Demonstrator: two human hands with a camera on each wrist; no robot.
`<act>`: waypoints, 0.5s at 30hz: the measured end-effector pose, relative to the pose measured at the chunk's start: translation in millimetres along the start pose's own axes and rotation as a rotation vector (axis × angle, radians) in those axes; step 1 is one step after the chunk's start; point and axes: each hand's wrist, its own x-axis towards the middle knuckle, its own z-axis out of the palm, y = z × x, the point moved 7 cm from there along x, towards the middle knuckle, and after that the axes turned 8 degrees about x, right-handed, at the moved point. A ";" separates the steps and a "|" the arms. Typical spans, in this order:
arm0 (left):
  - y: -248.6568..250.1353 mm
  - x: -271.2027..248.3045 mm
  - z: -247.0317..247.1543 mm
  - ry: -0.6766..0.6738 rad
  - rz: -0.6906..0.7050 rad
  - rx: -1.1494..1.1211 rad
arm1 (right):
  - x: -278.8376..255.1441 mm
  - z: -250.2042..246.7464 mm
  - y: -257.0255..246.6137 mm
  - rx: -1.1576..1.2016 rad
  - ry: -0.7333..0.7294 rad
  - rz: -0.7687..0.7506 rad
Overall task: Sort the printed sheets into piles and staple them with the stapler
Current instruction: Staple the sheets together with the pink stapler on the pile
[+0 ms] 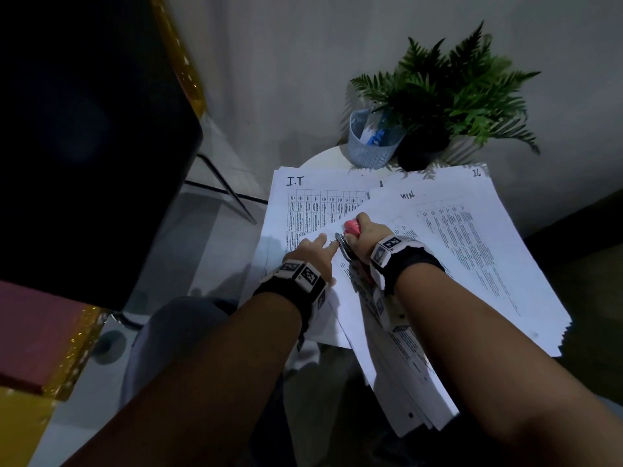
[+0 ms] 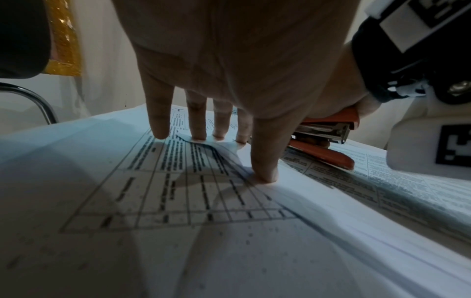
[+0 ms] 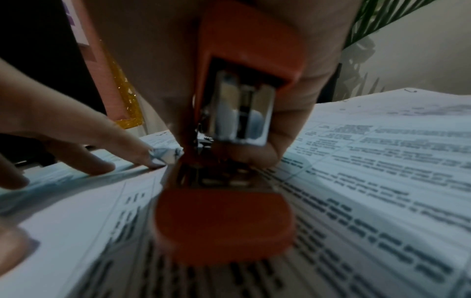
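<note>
1. The stapler (image 1: 350, 230) sits in your right hand (image 1: 365, 232), fingers wrapped round its orange body, mouth toward 9 o'clock over the corner of the sheaf (image 1: 387, 332) running down to 5 o'clock. Its arm looks raised off the base in the right-wrist view, so I judge the staple not yet driven.

2. The crumpled corner (image 3: 167, 156) lies just at the stapler's mouth. Risk: you staple through the crease and the pages lock in crooked, or the staple buckles in the folded thickness.

3. Your left hand (image 1: 312, 252) is spread flat, fingers straight, fingertips (image 2: 265, 175) pressing paper at 9 o'clock of the stapler, very near its mouth. Risk: a pinch if the stapler closes or slides that way.

4. That hand bears partly on the "I.T" pile (image 1: 317, 203) underneath. Risk: its top sheet gets caught and stapled into the wrong set.

5. Piles overlap and fan off the small round table (image 1: 323, 156); the stack marked 16 (image 1: 488, 237) hangs past the edge at 3 o'clock. Downward force could tip sheets to the floor.

6. Fern (image 1: 451, 89) and basket (image 1: 371, 143) at 12 o'clock stand apart, unlikely to interfere.
</note>
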 end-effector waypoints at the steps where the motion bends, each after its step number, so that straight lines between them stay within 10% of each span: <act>1: 0.0 -0.1 -0.3 -0.002 -0.002 -0.002 | 0.1 0.3 0.3 0.001 0.000 0.002; 15: 6.6 6.6 -10.4 0.010 -0.048 0.075 | -5.0 -16.7 43.7 -0.080 0.091 0.145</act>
